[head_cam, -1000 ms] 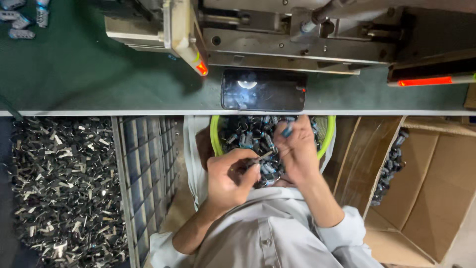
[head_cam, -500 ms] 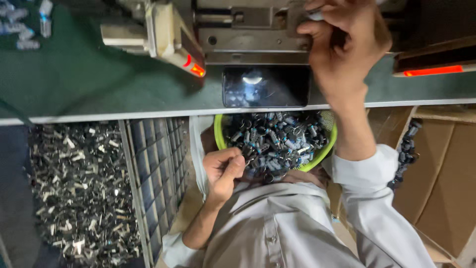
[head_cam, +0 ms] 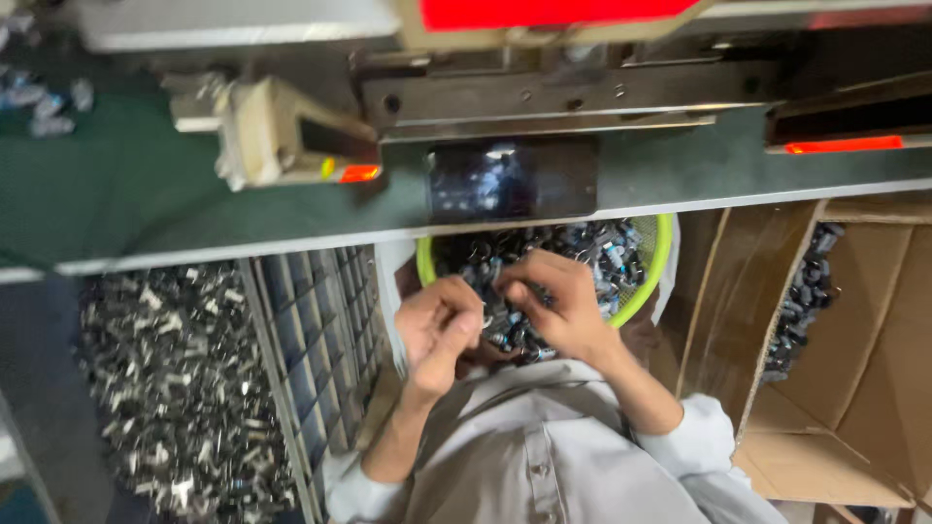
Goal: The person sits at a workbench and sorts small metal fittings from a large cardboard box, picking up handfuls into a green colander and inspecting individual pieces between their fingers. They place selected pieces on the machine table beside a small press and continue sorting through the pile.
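A lime-green basket point(head_cam: 663, 254) full of small dark metal parts point(head_cam: 592, 254) rests on my lap under the bench edge. Both hands meet over its near left side. My left hand point(head_cam: 439, 325) is curled into a loose fist, its fingertips closed on a small metal part. My right hand point(head_cam: 561, 309) pinches the same spot from the right, thumb and fingers closed on a small part point(head_cam: 496, 282). The part itself is mostly hidden between the fingertips.
A green-topped bench point(head_cam: 146, 194) carries a metal machine point(head_cam: 544, 92) with red lights and a beige attachment point(head_cam: 277, 136). A dark glossy screen point(head_cam: 510, 180) lies at the bench edge. A grey crate point(head_cam: 311, 349) of shiny metal pieces stands left; a cardboard box point(head_cam: 854, 388) with dark parts stands right.
My right hand has come down from the machine back to the basket and meets my left hand. The view has moved closer and tilted.
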{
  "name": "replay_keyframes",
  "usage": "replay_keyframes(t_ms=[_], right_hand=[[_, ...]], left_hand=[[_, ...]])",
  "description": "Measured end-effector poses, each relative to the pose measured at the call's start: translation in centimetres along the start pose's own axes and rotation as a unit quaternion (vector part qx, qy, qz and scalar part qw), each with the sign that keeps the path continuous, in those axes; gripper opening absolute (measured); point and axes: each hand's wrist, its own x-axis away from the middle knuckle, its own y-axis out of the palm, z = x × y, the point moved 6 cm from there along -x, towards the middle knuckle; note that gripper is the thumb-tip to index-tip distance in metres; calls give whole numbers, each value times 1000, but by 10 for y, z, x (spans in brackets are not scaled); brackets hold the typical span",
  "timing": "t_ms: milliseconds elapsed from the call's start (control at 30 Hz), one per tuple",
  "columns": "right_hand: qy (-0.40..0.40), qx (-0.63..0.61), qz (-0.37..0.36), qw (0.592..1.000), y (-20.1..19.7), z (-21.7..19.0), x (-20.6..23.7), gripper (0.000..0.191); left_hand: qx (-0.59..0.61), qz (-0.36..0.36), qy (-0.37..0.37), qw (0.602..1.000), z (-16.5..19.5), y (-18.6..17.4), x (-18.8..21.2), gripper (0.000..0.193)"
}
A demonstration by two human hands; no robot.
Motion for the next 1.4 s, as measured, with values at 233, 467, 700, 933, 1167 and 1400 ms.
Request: replay_keyframes(t_ms=[233,467,700,933,1167,1400], right_hand=[[-191,87,95,973,-17,-13,14,33],[-155,29,141,977,-13,-17,15,36],[6,-200,292,935,-30,30,26,37],[-225,124,332,908,-116,-34,-68,29],[-269,130,262,918,-106,-33,-112,27],[-290,178,166,926,-114,-67,-96,21]], left_hand=[[-8,-19,-161,987,-19,17,-12,18],[-130,12,21,991,-12,14,-3,12],[-12,68,-128,989,-39,11,5,14],[55,-12,-95,994,-34,-1,8,29],[-29,21,-9,999,-15,-9,15,38],[-63,-40,-6,997,-3,-5,4,36]])
